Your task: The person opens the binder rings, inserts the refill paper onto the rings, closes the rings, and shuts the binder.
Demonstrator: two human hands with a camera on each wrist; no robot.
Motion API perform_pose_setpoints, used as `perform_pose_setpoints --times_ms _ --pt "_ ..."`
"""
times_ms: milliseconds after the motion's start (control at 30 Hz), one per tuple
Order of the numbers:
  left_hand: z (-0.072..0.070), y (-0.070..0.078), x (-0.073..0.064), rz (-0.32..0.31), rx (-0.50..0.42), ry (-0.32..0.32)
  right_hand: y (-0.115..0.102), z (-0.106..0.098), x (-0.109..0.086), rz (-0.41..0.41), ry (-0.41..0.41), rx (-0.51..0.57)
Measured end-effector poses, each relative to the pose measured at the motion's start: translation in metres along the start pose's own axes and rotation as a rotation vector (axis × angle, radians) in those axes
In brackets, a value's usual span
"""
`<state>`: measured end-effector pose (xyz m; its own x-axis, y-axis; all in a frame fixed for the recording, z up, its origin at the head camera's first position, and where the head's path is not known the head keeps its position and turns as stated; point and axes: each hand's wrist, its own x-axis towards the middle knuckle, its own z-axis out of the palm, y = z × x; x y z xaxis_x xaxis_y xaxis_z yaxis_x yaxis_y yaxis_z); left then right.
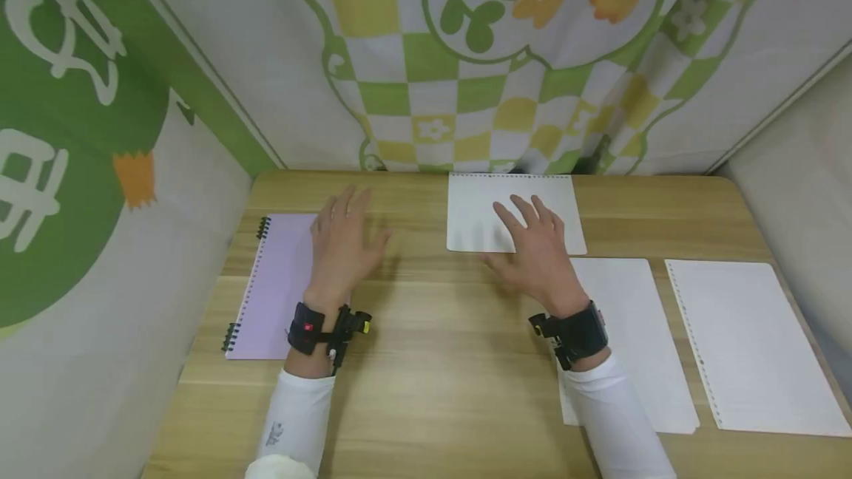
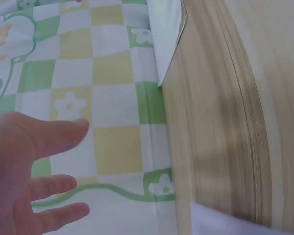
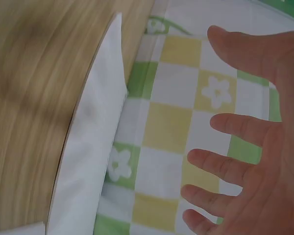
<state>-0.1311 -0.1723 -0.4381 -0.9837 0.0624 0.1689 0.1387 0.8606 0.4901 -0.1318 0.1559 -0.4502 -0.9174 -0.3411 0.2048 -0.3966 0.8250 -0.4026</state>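
- Using the back sheet (image 1: 472, 216) as the landmark here: it's white, lying flat on the table (image 1: 433, 368) with its holed edge up against the curtain (image 1: 433, 117), long axis running side to side.
- Right hand (image 1: 535, 257) is clearly the nearer one. Its fingers are spread over the right half of the back sheet, palm just in front of it, so most of the page lies left of the fingertips, imo the relation that counts.
- Those fingers are pretty straight, well apart, holding nothing. Right wrist view shows a gap to the paper.
- Left hand (image 1: 341, 246) is off to the left of the back sheet, thumb stuck out toward it, fingers extended and nothing in them either.
- Nearest thing to that hand is the purple notebook (image 1: 279, 287), left and in front of the back sheet. Long axis goes front to back, slightly slanted, rings on the far side from the landmark.
- Some white pages (image 1: 639, 316) lie front-right of the back sheet, partly under the right forearm, with another sheet (image 1: 752, 338) further right.
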Motion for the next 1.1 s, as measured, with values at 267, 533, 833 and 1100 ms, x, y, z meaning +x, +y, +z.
perform_pose_setpoints --times_ms 267,533,833,1100 --pt "-0.022 -0.028 -0.021 -0.079 0.032 0.005 -0.036 0.018 0.009 -0.152 -0.027 0.051" --pt "-0.040 -0.067 -0.046 -0.193 0.035 -0.023 -0.080 0.045 0.014 -0.260 -0.111 0.135" --pt "-0.063 -0.116 -0.076 -0.381 0.014 -0.114 -0.134 0.073 0.008 -0.362 -0.163 0.158" --pt "-0.072 -0.138 -0.088 -0.482 0.055 -0.174 -0.170 0.098 0.003 -0.269 -0.320 0.253"
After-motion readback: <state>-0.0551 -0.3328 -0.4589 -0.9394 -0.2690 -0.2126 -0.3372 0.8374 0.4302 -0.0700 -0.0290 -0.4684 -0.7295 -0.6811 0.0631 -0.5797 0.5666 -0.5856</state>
